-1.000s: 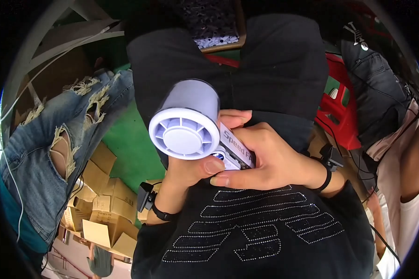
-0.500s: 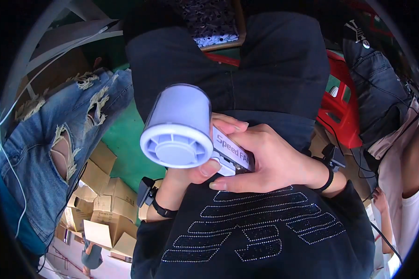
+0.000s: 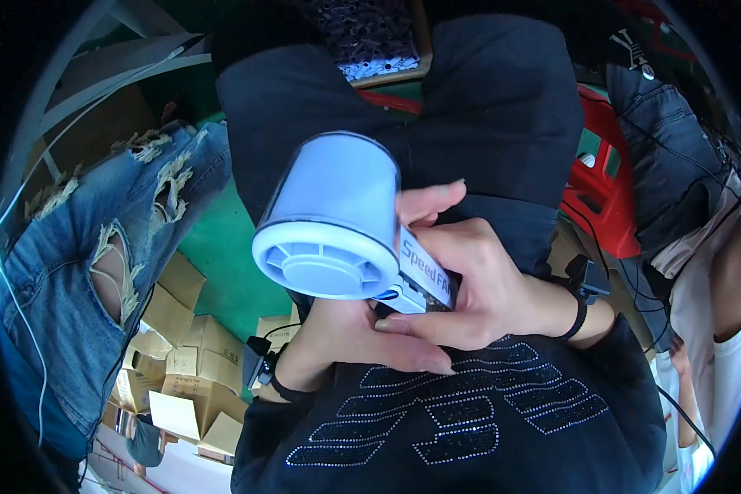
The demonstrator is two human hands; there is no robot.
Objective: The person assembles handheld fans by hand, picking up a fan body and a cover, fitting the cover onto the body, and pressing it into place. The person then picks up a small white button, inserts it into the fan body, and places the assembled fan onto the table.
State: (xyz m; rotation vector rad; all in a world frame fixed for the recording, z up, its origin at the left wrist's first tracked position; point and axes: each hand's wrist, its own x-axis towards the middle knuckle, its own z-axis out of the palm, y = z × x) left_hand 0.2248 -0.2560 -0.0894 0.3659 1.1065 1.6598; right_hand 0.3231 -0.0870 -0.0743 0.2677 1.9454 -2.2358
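A handheld fan (image 3: 333, 193) is in front of my torso, its pale bluish-white drum head tilted so the ribbed, vented end faces me. Its flat, labelled handle runs to the right, into my right hand (image 3: 482, 284), which is closed around it with the thumb along the near edge. From below left, my left hand (image 3: 354, 333) reaches around the fan. Its thumb stretches out beneath the right thumb, and its fingertips show past the handle's far side. Most of the left palm is hidden by the fan head.
A box of small dark parts (image 3: 370, 45) sits beyond my knees. Opened cardboard boxes (image 3: 193, 370) lie at left on the green floor (image 3: 218, 239). A person in ripped jeans (image 3: 66, 247) sits close at left. A red stool (image 3: 605, 181) and another person's dark-clothed leg (image 3: 663, 156) are at right.
The fan has shifted slightly right and its head has come up closer. My left thumb has moved off the fan's near side and stretched to the right; the left fingertips extend further out.
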